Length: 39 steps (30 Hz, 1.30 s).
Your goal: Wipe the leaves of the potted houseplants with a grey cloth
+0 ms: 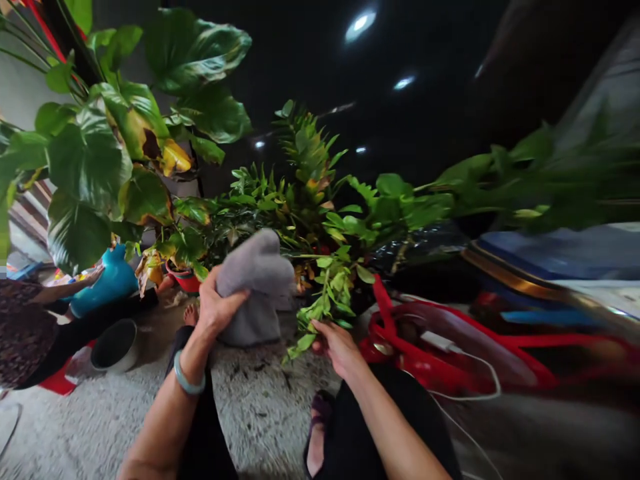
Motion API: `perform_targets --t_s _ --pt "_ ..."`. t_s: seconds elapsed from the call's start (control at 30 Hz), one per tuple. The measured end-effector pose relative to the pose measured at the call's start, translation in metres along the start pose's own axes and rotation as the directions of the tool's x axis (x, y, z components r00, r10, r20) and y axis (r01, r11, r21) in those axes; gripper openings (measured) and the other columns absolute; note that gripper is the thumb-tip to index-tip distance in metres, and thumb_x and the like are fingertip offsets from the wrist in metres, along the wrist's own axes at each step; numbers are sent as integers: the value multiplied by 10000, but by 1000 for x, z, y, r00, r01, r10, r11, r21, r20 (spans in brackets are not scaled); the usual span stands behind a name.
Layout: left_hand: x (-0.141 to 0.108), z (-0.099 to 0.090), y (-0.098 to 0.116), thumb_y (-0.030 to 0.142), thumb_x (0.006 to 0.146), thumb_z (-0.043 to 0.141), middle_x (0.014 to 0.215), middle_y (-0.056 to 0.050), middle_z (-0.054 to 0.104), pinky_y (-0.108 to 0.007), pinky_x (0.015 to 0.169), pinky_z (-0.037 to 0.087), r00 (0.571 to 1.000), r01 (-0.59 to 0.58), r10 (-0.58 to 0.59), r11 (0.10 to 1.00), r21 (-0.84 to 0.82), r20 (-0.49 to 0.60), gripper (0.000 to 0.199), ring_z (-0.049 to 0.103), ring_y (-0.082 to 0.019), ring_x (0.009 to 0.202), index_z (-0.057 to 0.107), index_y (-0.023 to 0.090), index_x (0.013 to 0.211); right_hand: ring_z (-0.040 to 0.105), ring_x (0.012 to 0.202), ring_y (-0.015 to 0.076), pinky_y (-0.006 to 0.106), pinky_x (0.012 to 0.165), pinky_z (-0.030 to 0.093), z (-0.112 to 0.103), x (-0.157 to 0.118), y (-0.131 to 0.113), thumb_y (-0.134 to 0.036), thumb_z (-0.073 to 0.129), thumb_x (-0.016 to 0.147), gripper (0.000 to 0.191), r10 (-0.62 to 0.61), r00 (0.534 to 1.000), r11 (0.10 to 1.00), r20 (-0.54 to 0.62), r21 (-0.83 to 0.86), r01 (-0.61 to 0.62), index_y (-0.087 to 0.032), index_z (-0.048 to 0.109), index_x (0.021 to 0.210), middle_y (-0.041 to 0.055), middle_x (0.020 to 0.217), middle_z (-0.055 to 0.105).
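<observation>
My left hand (218, 308), with a pale bangle on the wrist, grips a folded grey cloth (257, 283) in front of the plants. The fingers of my right hand (334, 343) are closed on a leafy green stem (330, 290), whose small leaves hang just above and left of the hand. Behind both hands stands a dense row of green plants (280, 200), some leaves yellowed. Part of the stem's upper end is lost among the other foliage.
Large-leaved plant (90, 153) at the left, near a red pot (185, 279). A dark bucket (115, 347) stands on the concrete floor (260, 413) beside a seated person (25, 327). At right are a red basket (430, 373), a white cable (487, 373) and a blurred blue-topped object (545, 257).
</observation>
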<state>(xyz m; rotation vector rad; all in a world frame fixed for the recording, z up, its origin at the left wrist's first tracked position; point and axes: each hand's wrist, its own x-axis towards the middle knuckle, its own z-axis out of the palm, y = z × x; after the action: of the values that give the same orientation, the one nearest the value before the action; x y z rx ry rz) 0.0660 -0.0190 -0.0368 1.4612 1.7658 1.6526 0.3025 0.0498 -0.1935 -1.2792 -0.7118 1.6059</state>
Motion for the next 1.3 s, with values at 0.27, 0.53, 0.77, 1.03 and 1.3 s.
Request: perform_targets --t_s 0.27,0.53,0.77,1.03,1.3 --pt "1 11 -35 221 601 816 865 -46 759 -415 802 566 949 27 -124 947 321 288 464 715 -294 851 762 187 1061 557 346 107 196 361 460 1 -2 -4 -194 735 743 138 48 999 999 -3 24 -48 -190 609 689 -29 507 647" --pt "51 -13 30 248 658 819 1030 -51 753 -386 938 568 979 -203 204 976 80 -1 519 696 -250 997 714 147 1156 567 338 111 197 348 473 11 -2 -9 -168 713 797 110 55 998 998 6 -4 -55 -179 636 720 -26 510 654" --pt "28 23 -49 230 685 756 1119 -149 764 -543 1007 540 985 -63 24 974 218 173 546 708 -346 1073 687 131 1217 580 338 112 193 355 475 16 -3 -9 -145 661 848 152 59 998 998 -7 -7 -59 -184 611 710 -23 513 657" --pt "11 -10 -26 237 663 771 1167 -84 782 -465 1029 564 974 -203 183 967 155 136 514 718 -321 1129 734 194 1174 571 329 121 203 331 459 9 -3 -10 -170 691 827 142 35 999 999 3 -13 -35 -191 603 718 -32 518 644" --pt "54 -15 -31 205 659 822 1133 -140 761 -479 1004 552 990 135 -124 960 244 -62 598 706 -330 1099 670 120 1231 616 377 126 191 365 489 23 -2 -7 -188 714 834 143 51 998 999 40 14 -52 -195 605 741 13 577 714"
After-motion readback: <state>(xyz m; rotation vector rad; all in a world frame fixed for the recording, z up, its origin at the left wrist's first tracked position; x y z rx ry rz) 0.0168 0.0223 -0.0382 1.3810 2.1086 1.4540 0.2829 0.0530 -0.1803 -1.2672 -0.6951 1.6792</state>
